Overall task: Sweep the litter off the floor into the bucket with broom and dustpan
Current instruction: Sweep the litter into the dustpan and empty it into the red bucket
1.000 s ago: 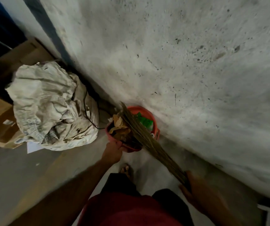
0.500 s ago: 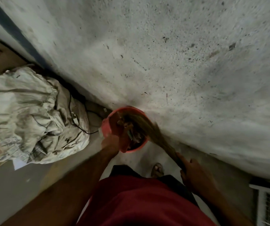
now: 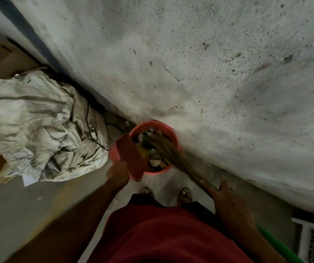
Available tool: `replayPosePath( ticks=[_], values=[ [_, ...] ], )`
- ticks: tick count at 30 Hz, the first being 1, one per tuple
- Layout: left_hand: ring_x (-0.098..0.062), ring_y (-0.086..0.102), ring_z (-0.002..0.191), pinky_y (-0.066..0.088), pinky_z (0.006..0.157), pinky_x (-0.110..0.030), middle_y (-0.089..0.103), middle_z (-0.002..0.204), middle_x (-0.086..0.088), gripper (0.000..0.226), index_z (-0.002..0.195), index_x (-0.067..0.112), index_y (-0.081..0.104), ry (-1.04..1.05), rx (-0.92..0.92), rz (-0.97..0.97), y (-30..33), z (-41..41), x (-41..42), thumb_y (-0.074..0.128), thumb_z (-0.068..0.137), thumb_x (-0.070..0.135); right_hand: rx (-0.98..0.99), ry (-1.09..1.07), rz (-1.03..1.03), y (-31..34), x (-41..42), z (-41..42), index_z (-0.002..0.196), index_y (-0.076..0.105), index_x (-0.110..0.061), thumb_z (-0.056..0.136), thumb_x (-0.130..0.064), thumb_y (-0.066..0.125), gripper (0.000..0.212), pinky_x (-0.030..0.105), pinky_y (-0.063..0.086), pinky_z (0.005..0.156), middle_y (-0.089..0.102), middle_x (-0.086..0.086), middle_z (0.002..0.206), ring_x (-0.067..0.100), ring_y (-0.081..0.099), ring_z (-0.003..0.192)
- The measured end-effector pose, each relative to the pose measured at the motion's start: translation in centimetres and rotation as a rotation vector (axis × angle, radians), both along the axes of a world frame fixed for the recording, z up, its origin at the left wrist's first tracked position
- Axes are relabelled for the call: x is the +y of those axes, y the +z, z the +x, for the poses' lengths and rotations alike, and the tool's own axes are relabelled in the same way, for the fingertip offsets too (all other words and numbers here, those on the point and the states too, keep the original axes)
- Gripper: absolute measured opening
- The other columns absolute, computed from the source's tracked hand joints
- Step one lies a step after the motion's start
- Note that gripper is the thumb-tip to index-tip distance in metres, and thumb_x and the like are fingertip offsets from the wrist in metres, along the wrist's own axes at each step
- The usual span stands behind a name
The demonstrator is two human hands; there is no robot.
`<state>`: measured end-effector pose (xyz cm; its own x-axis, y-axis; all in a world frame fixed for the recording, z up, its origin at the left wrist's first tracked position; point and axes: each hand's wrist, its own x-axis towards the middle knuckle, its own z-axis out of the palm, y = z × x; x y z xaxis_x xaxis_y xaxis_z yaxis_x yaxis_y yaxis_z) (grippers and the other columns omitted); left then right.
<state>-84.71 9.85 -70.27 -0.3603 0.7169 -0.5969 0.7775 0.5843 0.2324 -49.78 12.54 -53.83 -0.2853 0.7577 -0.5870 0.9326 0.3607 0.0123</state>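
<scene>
My left hand (image 3: 118, 172) grips the dustpan (image 3: 131, 158) tilted over the bucket (image 3: 174, 138) to empty it; my right hand (image 3: 222, 198) holds the broom (image 3: 171, 153), bristles inside to brush litter down.

Location type: storage or utility corner of a building. Indicators: rough, speckled, stained plaster wall (image 3: 199, 59) across the upper frame; bare concrete floor (image 3: 10, 211) at lower left; cardboard boxes (image 3: 2, 59) and a crumpled woven sack (image 3: 38, 126) at left

left hand (image 3: 118, 172) clenched (arm extended) | right hand (image 3: 226, 203) gripping, lower
</scene>
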Motion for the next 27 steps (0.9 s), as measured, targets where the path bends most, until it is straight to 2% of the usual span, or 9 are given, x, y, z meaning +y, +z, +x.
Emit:
replayPosePath(
  ticks=[3, 6, 9, 12, 15, 17, 23, 24, 27],
  values=[
    [-0.034, 0.053, 0.121, 0.043, 0.1, -0.039, 0.048, 0.135, -0.014, 0.037, 0.13, 0.021, 0.056, -0.013, 0.04, -0.042, 0.9, -0.2, -1.1, 0.047, 0.094, 0.017, -0.056, 0.051, -0.022, -3.3, 0.5, -2.0, 0.152, 0.013, -0.048, 0.097, -0.027, 0.05, 0.07, 0.035, 0.051, 0.081, 0.039, 0.014, 0.136, 0.027, 0.057, 0.104],
    [-0.036, 0.053, 0.12, 0.046, 0.096, -0.04, 0.047, 0.134, -0.014, 0.045, 0.13, 0.025, 0.056, -0.035, 0.02, -0.033, 2.0, -0.8, -1.6, 0.048, 0.086, 0.021, -0.048, 0.039, 0.002, -5.3, 1.1, -4.0, 0.152, 0.024, -0.041, 0.1, -0.027, 0.044, 0.057, 0.033, 0.051, 0.081, 0.044, 0.011, 0.126, 0.025, 0.059, 0.102],
    [-0.034, 0.052, 0.117, 0.047, 0.09, -0.039, 0.052, 0.13, -0.013, 0.061, 0.128, 0.028, 0.056, -0.012, 0.018, -0.068, 2.5, -2.0, -2.7, 0.04, 0.07, 0.032, -0.03, -0.029, -0.013, -5.7, 1.6, -3.0, 0.151, 0.022, -0.044, 0.096, -0.026, 0.047, 0.063, 0.032, 0.052, 0.073, 0.052, 0.007, 0.117, 0.022, 0.062, 0.095],
    [-0.032, 0.048, 0.117, 0.045, 0.089, -0.039, 0.048, 0.132, -0.012, 0.048, 0.13, 0.025, 0.055, -0.023, 0.049, -0.09, 4.6, -1.6, -3.7, 0.049, 0.082, 0.024, 0.104, -0.124, -0.016, -4.9, 1.2, -0.5, 0.145, 0.016, -0.058, 0.091, -0.026, 0.047, 0.07, 0.027, 0.044, 0.062, 0.059, 0.001, 0.108, 0.016, 0.061, 0.085],
    [-0.034, 0.048, 0.116, 0.048, 0.091, -0.042, 0.046, 0.133, -0.014, 0.041, 0.126, 0.024, 0.058, -0.014, 0.069, -0.04, 6.1, -1.1, -4.8, 0.048, 0.086, 0.022, 0.225, -0.199, -0.045, -3.6, 0.8, 2.6, 0.141, 0.011, -0.065, 0.087, -0.022, 0.047, 0.078, 0.03, 0.049, 0.059, 0.057, -0.001, 0.097, 0.011, 0.056, 0.069],
    [-0.035, 0.052, 0.112, 0.049, 0.09, -0.043, 0.05, 0.129, -0.015, 0.04, 0.122, 0.023, 0.06, 0.045, 0.043, 0.011, 6.5, -0.6, -5.6, 0.046, 0.085, 0.026, 0.291, -0.18, -0.055, -3.1, 0.7, 4.4, 0.144, 0.013, -0.058, 0.087, -0.023, 0.054, 0.078, 0.032, 0.052, 0.063, 0.06, 0.002, 0.101, 0.012, 0.057, 0.071],
    [-0.03, 0.056, 0.11, 0.05, 0.086, -0.04, 0.054, 0.119, -0.008, 0.04, 0.124, 0.033, 0.059, 0.225, -0.002, 0.067, 6.4, 2.8, -7.5, 0.046, 0.086, 0.039, 0.444, -0.132, -0.059, -1.9, 2.2, 6.1, 0.146, 0.042, -0.024, 0.087, -0.051, 0.063, 0.068, 0.037, 0.051, 0.089, 0.062, 0.004, 0.127, 0.024, 0.063, 0.11],
    [-0.029, 0.055, 0.111, 0.05, 0.087, -0.04, 0.053, 0.121, -0.007, 0.043, 0.127, 0.033, 0.057, 0.235, -0.004, 0.053, 6.2, 3.5, -7.9, 0.045, 0.086, 0.04, 0.476, -0.132, -0.069, -1.8, 2.7, 6.1, 0.143, 0.046, -0.022, 0.086, -0.057, 0.061, 0.069, 0.034, 0.051, 0.088, 0.062, 0.003, 0.126, 0.023, 0.063, 0.109],
    [-0.027, 0.054, 0.114, 0.048, 0.091, -0.04, 0.054, 0.122, -0.004, 0.05, 0.129, 0.031, 0.053, 0.309, -0.006, 0.025, 5.7, 5.5, -9.7, 0.039, 0.087, 0.053, 0.534, -0.023, -0.081, -0.7, 3.9, 5.6, 0.129, 0.054, -0.029, 0.089, -0.043, 0.067, 0.044, 0.022, 0.045, 0.072, 0.063, -0.009, 0.104, 0.01, 0.062, 0.087]
  ],
)
